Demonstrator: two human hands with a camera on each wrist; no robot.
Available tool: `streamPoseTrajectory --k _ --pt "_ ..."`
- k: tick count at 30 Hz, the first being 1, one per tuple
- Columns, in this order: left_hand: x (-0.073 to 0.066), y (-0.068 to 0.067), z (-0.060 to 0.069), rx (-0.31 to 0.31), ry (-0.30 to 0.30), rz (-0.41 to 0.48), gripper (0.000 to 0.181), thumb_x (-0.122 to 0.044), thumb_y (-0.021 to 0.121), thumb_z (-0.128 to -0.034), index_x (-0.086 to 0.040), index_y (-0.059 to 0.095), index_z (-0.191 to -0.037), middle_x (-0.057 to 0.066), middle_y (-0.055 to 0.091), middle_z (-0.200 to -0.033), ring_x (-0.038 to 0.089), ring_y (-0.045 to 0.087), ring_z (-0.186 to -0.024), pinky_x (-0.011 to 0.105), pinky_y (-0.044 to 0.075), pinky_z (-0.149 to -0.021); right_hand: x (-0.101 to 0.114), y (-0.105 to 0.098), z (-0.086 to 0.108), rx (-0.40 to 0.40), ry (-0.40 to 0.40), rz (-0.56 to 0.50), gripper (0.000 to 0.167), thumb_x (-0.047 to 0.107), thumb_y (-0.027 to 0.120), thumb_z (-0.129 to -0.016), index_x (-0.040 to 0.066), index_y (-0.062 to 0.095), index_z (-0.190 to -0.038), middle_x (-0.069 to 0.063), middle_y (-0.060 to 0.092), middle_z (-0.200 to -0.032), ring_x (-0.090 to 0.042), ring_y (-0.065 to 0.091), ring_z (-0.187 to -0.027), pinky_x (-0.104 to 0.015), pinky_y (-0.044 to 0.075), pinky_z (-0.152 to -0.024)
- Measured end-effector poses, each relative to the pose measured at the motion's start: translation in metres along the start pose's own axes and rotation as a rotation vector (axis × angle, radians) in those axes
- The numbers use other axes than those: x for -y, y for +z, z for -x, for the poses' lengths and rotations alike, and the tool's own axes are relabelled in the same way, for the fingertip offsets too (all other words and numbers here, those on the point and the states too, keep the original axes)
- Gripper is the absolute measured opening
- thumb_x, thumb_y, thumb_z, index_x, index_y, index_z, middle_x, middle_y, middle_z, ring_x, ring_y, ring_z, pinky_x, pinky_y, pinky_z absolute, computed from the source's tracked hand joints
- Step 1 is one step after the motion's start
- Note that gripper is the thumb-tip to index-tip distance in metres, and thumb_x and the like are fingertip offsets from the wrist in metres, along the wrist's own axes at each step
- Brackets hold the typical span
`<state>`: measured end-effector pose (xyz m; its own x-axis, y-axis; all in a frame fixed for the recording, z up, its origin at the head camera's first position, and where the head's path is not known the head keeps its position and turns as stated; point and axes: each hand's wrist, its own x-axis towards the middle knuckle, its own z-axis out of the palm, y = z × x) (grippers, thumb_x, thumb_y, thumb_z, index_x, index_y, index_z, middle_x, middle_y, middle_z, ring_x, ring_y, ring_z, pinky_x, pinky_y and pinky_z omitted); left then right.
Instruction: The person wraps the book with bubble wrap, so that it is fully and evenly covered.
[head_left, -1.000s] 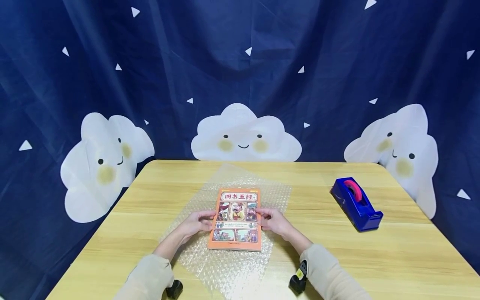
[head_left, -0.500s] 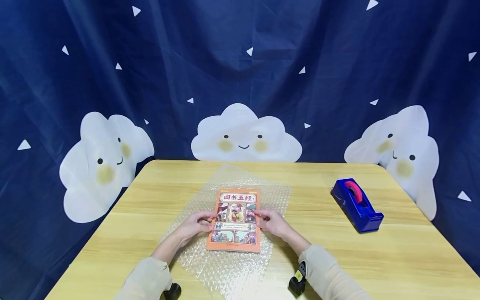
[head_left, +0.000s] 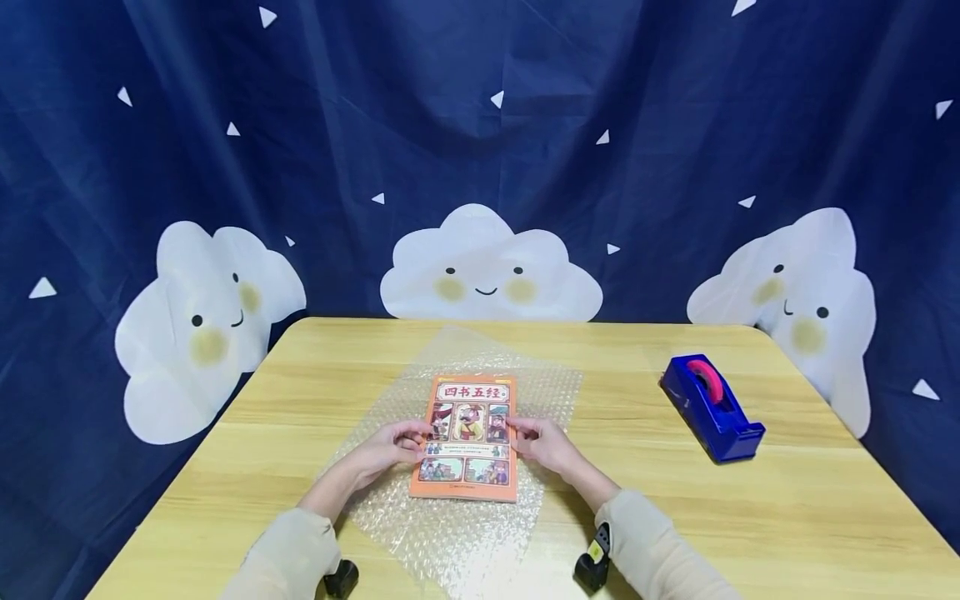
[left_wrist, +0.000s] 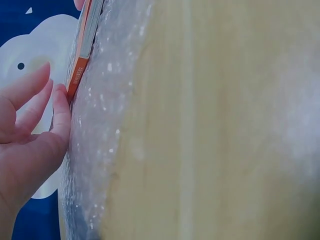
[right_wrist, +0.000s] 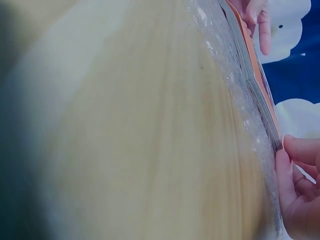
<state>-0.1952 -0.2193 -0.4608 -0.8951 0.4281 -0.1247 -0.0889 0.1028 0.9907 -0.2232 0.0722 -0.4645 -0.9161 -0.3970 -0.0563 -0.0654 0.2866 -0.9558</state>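
A book with an orange illustrated cover [head_left: 470,450] lies face up on a sheet of clear bubble wrap [head_left: 450,542] on the wooden table. My left hand [head_left: 386,452] is at its left edge; in the left wrist view one digit touches the orange spine [left_wrist: 80,72] while the other fingers [left_wrist: 32,87] stand apart from it, loosely extended. At the opposite edge, my right hand [head_left: 551,447] pinches the book; the right wrist view has its fingertips [right_wrist: 284,160] at the corner of the page edges. The book's underside is hidden.
Right of the book stands a blue tape dispenser [head_left: 712,408] with a pink reel. Behind the wooden table [head_left: 615,358] hangs a dark blue curtain [head_left: 495,150] with white clouds. Each wrist wears a black camera [head_left: 592,569].
Over the last second the book has shifted slightly to the left on the bubble wrap, both hands staying at its edges. The wrap and tape dispenser have stayed put.
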Motion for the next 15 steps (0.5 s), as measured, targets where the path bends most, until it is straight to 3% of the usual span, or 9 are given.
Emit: streamPoseTrajectory --k 6,11,15 --pt "0.0000 0.0012 -0.0024 -0.063 -0.079 -0.020 0.054 0.003 0.062 -0.0756 0.012 0.041 -0.125 0.007 0.047 -0.098 0.014 0.048 -0.085 0.021 0.045 -0.078 0.0020 0.0006 0.0003 -0.017 -0.008 0.032 0.041 -0.005 0.060 -0.078 -0.007 0.056 -0.119 0.000 0.050 -0.072 -0.009 0.043 -0.062 -0.015 0.037 -0.050" --pt "-0.0013 0.0046 -0.0007 -0.096 -0.093 -0.010 0.068 0.000 0.063 -0.0775 0.004 0.030 -0.137 0.021 0.038 -0.122 0.018 0.049 -0.093 0.029 0.043 -0.086 0.0008 0.0012 0.0007 -0.017 -0.010 0.042 0.041 -0.005 0.061 -0.077 -0.007 0.057 -0.118 -0.002 0.052 -0.072 -0.009 0.044 -0.062 -0.016 0.038 -0.051" --pt "0.0011 0.0046 0.0004 -0.089 -0.088 0.003 0.074 -0.005 0.061 -0.0803 -0.002 0.022 -0.142 0.026 0.025 -0.136 0.021 0.048 -0.101 0.034 0.041 -0.092 0.0004 0.0006 0.0014 -0.019 -0.018 0.048 0.041 -0.003 0.063 -0.077 -0.007 0.057 -0.118 -0.003 0.053 -0.073 -0.009 0.045 -0.062 -0.017 0.038 -0.052"
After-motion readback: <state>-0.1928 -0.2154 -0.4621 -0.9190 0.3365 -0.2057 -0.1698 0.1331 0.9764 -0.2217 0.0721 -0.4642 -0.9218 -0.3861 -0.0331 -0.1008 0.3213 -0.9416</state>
